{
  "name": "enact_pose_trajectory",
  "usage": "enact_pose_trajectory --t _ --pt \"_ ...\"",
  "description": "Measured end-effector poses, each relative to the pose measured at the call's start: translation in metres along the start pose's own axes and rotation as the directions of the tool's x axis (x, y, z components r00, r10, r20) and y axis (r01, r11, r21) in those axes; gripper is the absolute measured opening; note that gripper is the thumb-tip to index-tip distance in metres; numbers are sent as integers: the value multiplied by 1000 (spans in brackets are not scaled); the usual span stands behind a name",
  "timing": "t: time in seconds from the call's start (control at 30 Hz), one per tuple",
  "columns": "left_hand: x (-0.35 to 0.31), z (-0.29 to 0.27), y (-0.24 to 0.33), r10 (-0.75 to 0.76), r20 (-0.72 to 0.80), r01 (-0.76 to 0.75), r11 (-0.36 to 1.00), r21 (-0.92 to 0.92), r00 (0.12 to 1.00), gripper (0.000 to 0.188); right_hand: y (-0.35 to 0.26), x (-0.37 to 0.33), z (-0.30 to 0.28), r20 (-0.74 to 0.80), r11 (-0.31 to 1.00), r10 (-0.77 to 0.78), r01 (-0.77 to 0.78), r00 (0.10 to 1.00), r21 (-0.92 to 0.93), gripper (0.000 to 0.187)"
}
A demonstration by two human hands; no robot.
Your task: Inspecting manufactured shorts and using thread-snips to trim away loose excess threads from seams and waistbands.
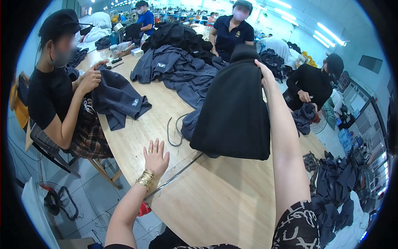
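My right hand (263,71) grips the upper right edge of a black garment (232,108), its thumb side showing and the other fingers hidden behind the cloth. The garment hangs in a broad, smooth shape, narrow at the top and wide at the bottom, over the wooden table (215,199). My left hand (155,157), with rings and gold bangles at the wrist, rests on the table near its left edge, fingers spread and holding nothing. A grey drawstring (176,144) curls on the wood between that hand and the garment.
Dark blue-grey garments (174,72) lie heaped behind the black one, with a black pile (178,37) beyond. At the left a seated co-worker handles a dark grey garment (118,97). Other people stand across the table and at the right. Clothes (340,178) are piled at the lower right.
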State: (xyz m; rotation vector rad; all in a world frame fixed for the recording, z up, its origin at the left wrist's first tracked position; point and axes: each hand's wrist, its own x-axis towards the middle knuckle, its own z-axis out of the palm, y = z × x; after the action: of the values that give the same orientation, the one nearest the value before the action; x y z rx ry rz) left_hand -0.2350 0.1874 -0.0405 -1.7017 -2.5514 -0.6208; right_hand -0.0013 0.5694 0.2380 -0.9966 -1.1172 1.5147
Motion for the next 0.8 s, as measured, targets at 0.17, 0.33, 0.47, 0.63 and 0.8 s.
enact_pose_trajectory --t 0.17,0.33,0.47,0.63,0.8 --pt "-1 -1 -1 -5 -9 5 1000 17 1000 55 4 20 15 65 996 69 -72 995 43 31" --pt "3 3 0 -8 -23 9 1000 25 1000 55 3 49 14 239 995 86 -97 967 36 34" --pt "5 6 1 3 -36 -2 1000 26 999 56 5 66 11 346 993 98 -113 933 25 36" --pt "5 6 -2 -7 -37 8 1000 29 999 56 32 67 21 328 993 103 -116 939 20 37" --pt "4 5 -3 -9 -34 10 1000 28 999 56 27 68 41 328 998 42 -55 944 31 39"
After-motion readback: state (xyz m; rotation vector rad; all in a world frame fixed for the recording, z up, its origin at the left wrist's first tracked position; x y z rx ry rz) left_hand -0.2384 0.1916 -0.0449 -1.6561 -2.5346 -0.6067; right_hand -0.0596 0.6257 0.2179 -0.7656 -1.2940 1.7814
